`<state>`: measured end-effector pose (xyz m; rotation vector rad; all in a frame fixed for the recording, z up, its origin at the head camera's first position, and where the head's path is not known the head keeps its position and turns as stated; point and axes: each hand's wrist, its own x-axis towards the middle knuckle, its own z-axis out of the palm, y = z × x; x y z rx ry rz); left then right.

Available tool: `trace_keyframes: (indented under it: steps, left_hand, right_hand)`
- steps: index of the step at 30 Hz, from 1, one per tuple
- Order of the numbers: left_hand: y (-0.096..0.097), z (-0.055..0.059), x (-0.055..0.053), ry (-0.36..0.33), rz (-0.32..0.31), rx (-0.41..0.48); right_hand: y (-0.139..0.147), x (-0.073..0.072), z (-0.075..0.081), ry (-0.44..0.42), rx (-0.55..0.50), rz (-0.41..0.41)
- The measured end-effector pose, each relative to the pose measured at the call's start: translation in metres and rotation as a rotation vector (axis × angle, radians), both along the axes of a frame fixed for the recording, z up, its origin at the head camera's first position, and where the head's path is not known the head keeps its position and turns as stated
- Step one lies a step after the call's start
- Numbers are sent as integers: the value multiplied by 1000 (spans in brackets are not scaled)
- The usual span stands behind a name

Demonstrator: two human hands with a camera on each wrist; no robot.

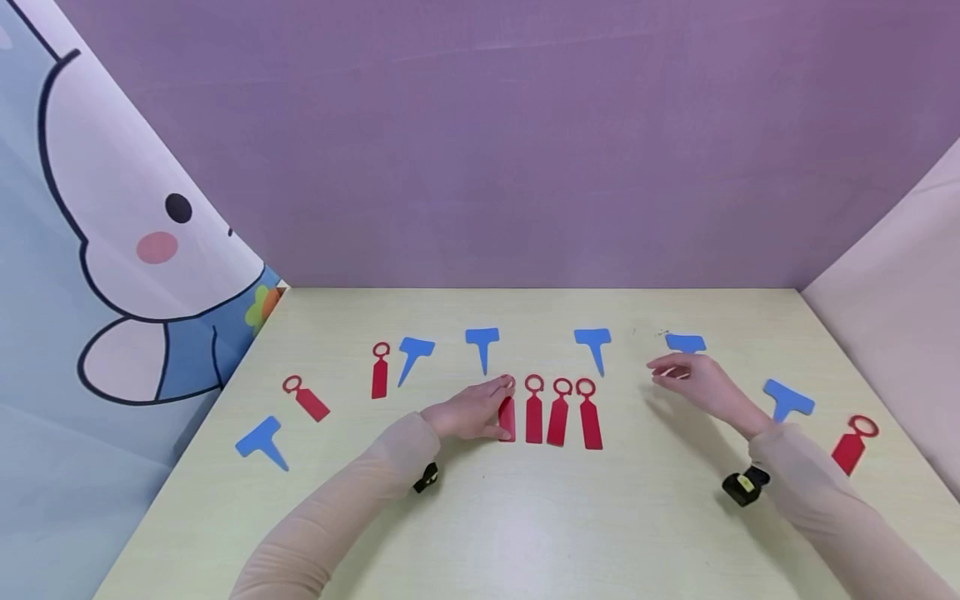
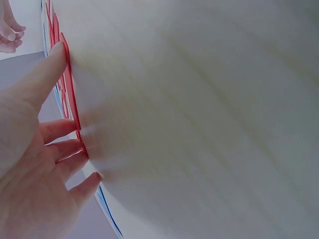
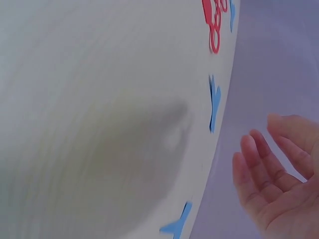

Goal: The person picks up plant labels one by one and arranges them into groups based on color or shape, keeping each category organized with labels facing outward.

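My left hand [image 1: 471, 410] touches the leftmost red ring-topped tag [image 1: 507, 421] of a row on the table. Its thumb lies at the tag's lower end, its fingers at the ring end; the left wrist view shows them spread along the tag [image 2: 73, 94]. Right beside it lie a second red tag [image 1: 534, 419], a third [image 1: 558, 423] and a slightly tilted fourth [image 1: 591, 423]. My right hand [image 1: 701, 385] hovers over the table with loosely bent fingers and holds nothing. It partly covers a blue T-shaped plant label [image 1: 686, 342]; the right wrist view shows the hand [image 3: 279, 184] raised.
More blue T-shaped labels lie around the row, such as one at the back [image 1: 482, 337] and one at the left [image 1: 261, 437]. Loose red tags lie at the left [image 1: 311, 404] and far right [image 1: 849, 452]. A purple backdrop [image 1: 525, 150] stands behind the table [image 1: 540, 517].
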<state>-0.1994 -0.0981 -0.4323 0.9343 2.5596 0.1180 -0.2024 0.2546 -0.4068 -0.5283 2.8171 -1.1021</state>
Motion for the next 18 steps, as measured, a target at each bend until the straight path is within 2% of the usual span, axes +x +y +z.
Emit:
trace_keyframes:
  steps: [8, 14, 18]
  left_hand:
    - [0, -1, 0, 2, 2, -6]
    - [0, -1, 0, -8, 19, 3]
    - [0, 0, 0, -9, 20, 5]
  right_hand:
    - [23, 12, 6, 36, -3, -32]
    - [37, 20, 12, 30, 2, -74]
    - [45, 24, 14, 65, -3, -102]
